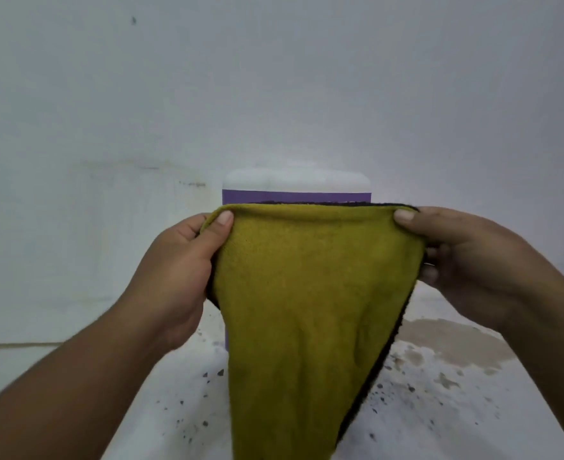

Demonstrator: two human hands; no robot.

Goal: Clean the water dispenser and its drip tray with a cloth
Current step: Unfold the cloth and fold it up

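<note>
Left hand point(174, 280) and right hand point(473, 260): bare, with no covering. Thumbnails point(225, 216): short, plain, with a pale natural surface. Left forearm point(74, 386) and right forearm point(559, 343): bare as far as the near frame edges.

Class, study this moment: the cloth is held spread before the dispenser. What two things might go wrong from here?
1. The cloth, pinched only along its top edge by the left hand and right hand, hides most of the dispenser, so wiping may miss spots.
2. Its hanging tail might drag through the brownish stain on the counter and spread dirt.
</note>
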